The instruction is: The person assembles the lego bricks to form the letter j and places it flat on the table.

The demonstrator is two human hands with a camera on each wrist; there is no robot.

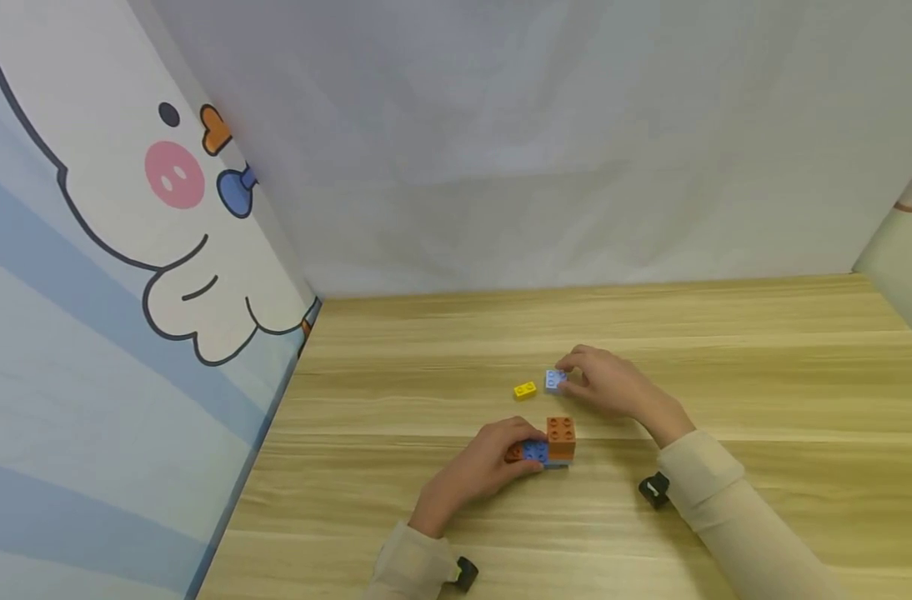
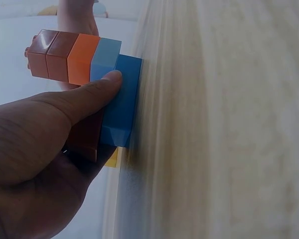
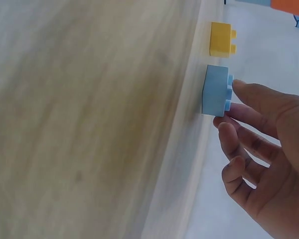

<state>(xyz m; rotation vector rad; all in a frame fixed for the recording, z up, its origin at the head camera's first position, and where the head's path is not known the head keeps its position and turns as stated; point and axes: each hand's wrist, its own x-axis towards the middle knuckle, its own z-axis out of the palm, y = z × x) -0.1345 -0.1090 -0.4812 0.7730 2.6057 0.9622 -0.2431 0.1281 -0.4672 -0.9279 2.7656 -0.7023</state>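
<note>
My left hand (image 1: pixel 480 463) grips a joined stack of toy building bricks. In the left wrist view its thumb presses against the blue base brick (image 2: pixel 123 102), which stands at the tabletop. A light blue brick, an orange brick (image 2: pixel 83 59) and brown bricks (image 2: pixel 49 52) rise in a column at one end. Another brown brick lies partly under the left hand. Beside a loose light blue brick (image 3: pixel 216 90), my right hand (image 1: pixel 608 382) has its fingers loosely bent and its thumb near the studs. No firm pinch shows, and the brick sits on the table.
A small yellow brick (image 1: pixel 525 391) lies just left of the light blue one. The wood-grain table (image 1: pixel 726 350) meets a pale back wall (image 1: pixel 501 167). A cartoon-printed panel (image 1: pixel 126 292) stands along the left side.
</note>
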